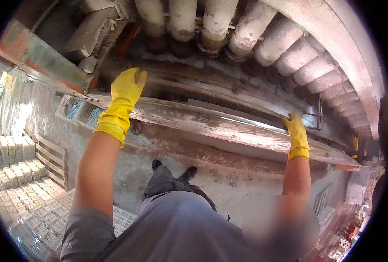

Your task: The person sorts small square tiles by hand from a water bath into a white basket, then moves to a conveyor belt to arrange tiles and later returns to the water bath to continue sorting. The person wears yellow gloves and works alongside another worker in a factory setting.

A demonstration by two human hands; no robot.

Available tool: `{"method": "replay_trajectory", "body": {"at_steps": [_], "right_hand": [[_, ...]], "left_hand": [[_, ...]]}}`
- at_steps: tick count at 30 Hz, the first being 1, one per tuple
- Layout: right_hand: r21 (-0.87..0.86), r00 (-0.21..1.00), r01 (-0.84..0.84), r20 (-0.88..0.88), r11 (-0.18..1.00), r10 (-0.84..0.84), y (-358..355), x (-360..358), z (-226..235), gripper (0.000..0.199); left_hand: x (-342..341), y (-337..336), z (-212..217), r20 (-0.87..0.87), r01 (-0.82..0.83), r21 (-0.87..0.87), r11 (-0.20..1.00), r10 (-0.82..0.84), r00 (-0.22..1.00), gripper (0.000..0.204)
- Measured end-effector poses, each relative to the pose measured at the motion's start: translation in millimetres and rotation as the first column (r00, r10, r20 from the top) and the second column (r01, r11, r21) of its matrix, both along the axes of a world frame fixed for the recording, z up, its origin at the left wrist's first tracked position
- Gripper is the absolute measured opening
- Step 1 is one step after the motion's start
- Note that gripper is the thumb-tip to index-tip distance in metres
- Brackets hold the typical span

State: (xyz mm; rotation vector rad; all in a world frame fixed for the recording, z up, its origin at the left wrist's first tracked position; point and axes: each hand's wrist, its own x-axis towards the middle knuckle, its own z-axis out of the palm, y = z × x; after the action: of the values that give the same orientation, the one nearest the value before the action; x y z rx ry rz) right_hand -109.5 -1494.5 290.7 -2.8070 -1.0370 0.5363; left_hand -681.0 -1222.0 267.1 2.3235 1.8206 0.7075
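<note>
My left hand [128, 87], in a long yellow rubber glove, reaches over the left part of a long metal trough [194, 115]. Its thumb stands apart from the fingers, and nothing shows in its grasp. Farther right, my right hand [296, 133] wears a matching glove and is bent over a long metal rail [250, 123] along the trough. Its fingertips are partly hidden, and the fingers look curled round the rail's edge. Dark, wet-looking bars run lengthwise inside the trough. Near its right end stands a thin upright metal frame [320, 111].
A row of thick frosted pipes [220, 19] hangs beyond the trough. A worn green and orange beam [36, 56] juts in at left. Plastic crates [78, 110], a wooden pallet [50, 161] and stacked pale blocks [23, 174] stand left. Something yellow [355, 146] shows far right.
</note>
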Motion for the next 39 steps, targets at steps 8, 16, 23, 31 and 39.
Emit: {"method": "replay_trajectory", "body": {"at_steps": [8, 16, 23, 31, 39], "right_hand": [[-0.128, 0.967, -0.157, 0.18, 0.979, 0.179, -7, 22, -33, 0.079], [-0.066, 0.983, -0.047, 0.173, 0.997, 0.058, -1, 13, -18, 0.068], [-0.028, 0.984, -0.03, 0.177, 0.999, 0.035, -1, 3, -18, 0.065], [0.08, 0.984, 0.002, 0.177, 0.997, -0.016, -1, 2, -22, 0.06], [0.127, 0.991, 0.014, 0.129, 0.992, -0.031, -2, 5, -23, 0.051]], "left_hand": [[5, 7, -4, -0.13, -0.044, -0.035, 0.998, 0.039, 0.991, 0.059], [-8, 26, -20, -0.053, 0.045, 0.019, 0.999, -0.044, 0.998, 0.044], [-11, 32, -11, -0.061, 0.063, -0.055, 0.996, -0.067, 0.996, 0.047], [-15, 31, -13, -0.022, 0.071, -0.046, 0.996, -0.072, 0.997, 0.045], [-16, 34, -18, -0.041, 0.092, -0.018, 0.996, -0.093, 0.995, 0.047]]}}
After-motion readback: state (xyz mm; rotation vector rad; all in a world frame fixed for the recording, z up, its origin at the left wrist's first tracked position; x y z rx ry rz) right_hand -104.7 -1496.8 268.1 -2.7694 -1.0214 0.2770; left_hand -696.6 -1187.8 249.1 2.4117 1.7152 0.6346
